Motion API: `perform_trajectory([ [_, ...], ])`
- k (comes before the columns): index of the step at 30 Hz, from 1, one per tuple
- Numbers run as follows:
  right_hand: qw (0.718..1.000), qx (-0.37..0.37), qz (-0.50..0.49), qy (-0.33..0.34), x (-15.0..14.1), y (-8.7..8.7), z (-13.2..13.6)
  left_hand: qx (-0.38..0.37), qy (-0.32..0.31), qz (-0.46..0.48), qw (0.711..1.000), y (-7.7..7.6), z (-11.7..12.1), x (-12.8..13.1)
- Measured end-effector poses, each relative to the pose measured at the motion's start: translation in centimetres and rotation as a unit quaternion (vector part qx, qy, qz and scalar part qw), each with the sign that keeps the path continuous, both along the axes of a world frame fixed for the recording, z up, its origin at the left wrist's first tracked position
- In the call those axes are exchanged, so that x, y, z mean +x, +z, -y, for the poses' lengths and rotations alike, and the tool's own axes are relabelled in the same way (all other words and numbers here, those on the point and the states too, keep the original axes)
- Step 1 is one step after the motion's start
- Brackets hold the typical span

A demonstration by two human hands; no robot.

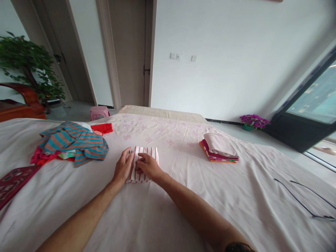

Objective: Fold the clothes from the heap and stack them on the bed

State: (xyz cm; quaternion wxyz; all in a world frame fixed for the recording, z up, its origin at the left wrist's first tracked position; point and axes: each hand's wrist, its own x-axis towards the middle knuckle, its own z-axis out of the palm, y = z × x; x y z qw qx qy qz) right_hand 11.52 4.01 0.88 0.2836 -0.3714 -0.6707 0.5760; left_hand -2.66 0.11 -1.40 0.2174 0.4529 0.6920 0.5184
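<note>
A white cloth with red stripes (pixel 153 153), folded into a small rectangle, lies on the pale bedsheet in front of me. Along its left edge rests my left hand (pixel 123 166), fingers stretched out and touching the side of the cloth. My right hand (pixel 151 167) lies over the top of the cloth, its fingers slightly bent and apart, pressing on the surface. Neither hand has the cloth gripped. Part of the folded cloth is hidden under my right hand and wrist.
At left lies a loose heap with a striped garment (pixel 76 140), a red cloth (pixel 103 128) and a dark red patterned item (pixel 15 182). To the right sits a stack of folded cloths (pixel 220 147). Eyeglasses (pixel 312 214) lie at far right on the sheet (pixel 178 217).
</note>
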Motion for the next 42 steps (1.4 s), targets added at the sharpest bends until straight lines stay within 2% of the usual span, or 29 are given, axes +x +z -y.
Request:
perform_trajectory([
  [3,0.993,-0.074,-0.087,0.014,0.6,0.4,0.1,0.013,-0.025,0.014,0.999,-0.6,-0.2,-0.1],
  [6,0.994,-0.069,-0.086,-0.017,1.9,0.8,-0.4,0.025,-0.032,-0.004,0.999,-0.9,-0.4,-0.2],
  [9,0.995,0.028,-0.041,-0.084,3.8,1.1,-1.4,0.019,-0.012,-0.04,0.999,-0.5,-0.3,-0.5],
  [12,0.979,0.174,0.036,-0.104,5.7,1.5,-2.1,0.016,0.006,-0.105,0.994,0.3,-0.1,-0.6],
  [15,0.943,0.31,0.11,-0.059,6.8,1.5,-1.9,0.056,0.012,-0.25,0.967,1.0,0.2,0.3],
  [17,0.914,0.373,0.161,-0.015,6.8,1.0,-1.3,0.102,-0.015,-0.331,0.938,1.3,0.3,1.5],
  [19,0.884,0.414,0.217,0.019,6.3,0.0,-0.4,0.122,-0.06,-0.37,0.919,1.2,0.4,2.8],
  [22,0.841,0.455,0.288,0.046,5.4,-1.6,0.5,0.088,-0.109,-0.409,0.902,0.4,0.6,3.9],
  [24,0.822,0.469,0.317,0.069,5.3,-2.3,0.5,0.048,-0.108,-0.434,0.893,-0.3,0.7,3.8],
  [27,0.814,0.465,0.335,0.094,6.2,-2.4,-0.6,-0.007,-0.094,-0.445,0.89,-1.1,0.9,3.0],
  [32,0.822,0.431,0.372,0.034,8.9,-2.3,-2.7,-0.048,-0.111,-0.41,0.904,-1.4,0.6,1.7],
  [35,0.823,0.416,0.385,0.014,9.5,-2.5,-3.0,-0.045,-0.113,-0.353,0.928,-0.9,0.3,0.4],
  [38,0.825,0.415,0.384,0.009,9.4,-2.6,-2.9,-0.044,-0.05,-0.27,0.961,0.3,0.4,-1.5],
  [40,0.827,0.417,0.377,0.006,9.4,-2.5,-2.8,-0.071,-0.002,-0.24,0.968,1.2,0.7,-2.6],
  [42,0.83,0.418,0.37,0.002,9.4,-2.4,-2.8,-0.121,0.008,-0.239,0.963,2.1,1.1,-3.2],
])
